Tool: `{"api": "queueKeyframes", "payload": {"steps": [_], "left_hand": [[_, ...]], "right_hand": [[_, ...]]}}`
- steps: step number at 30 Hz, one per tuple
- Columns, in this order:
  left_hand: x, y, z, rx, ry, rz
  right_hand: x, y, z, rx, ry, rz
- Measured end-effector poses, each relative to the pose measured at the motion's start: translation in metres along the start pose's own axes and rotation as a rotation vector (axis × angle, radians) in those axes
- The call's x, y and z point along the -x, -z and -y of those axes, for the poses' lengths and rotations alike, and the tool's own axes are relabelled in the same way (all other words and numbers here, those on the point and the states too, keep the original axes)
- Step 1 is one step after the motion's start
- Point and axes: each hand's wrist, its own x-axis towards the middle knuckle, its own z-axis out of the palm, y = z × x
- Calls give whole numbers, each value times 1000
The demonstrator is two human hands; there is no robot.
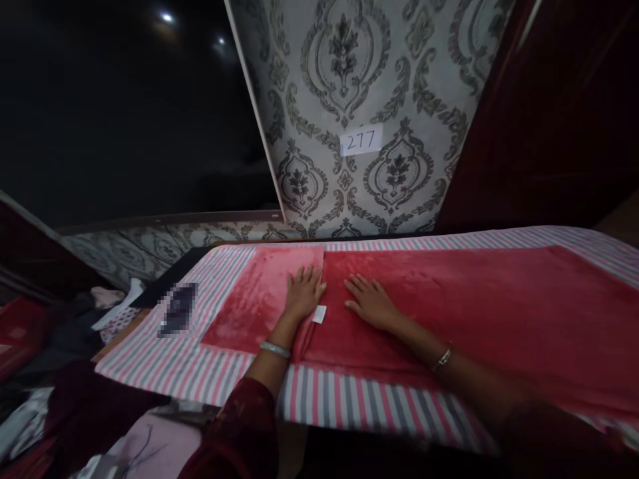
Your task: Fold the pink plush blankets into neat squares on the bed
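Note:
A red plush blanket [449,299] lies spread over a striped cloth [339,392], its left part a lighter pink-red than the rest. My left hand [302,293] rests flat on the lighter part, close to where the two shades meet, with fingers spread. Just below that hand, a small white label [319,314] sticks out at the seam or fold. My right hand [369,301] lies on the darker red part, palm down and fingers apart. Neither hand grasps anything.
A blurred-out dark object [178,310] sits on the striped cloth at the left. Piled clothes [80,406] lie beyond the left edge. Behind are a large dark screen [140,113] and a patterned wall with a paper [361,140] reading 277.

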Motion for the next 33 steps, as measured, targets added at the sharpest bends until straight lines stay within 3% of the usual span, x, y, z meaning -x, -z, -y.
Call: {"api": "queueKeyframes", "payload": {"steps": [4,8,14,26,33], "left_hand": [[-1,1,9,197,33,-3],[-3,-2,12,230,22,-9],[-2,-2,12,223,24,-12],[-4,-3,11,217,26,-9],[-4,-5,13,252,15,-13]], "right_hand": [[-6,1,10,-136,63,-110],[-12,-6,37,-253,120,-151],[-22,-5,63,-146,39,-161],[-42,-8,13,-343,43,-208],[-31,-10,13,-563,134,-269]]}}
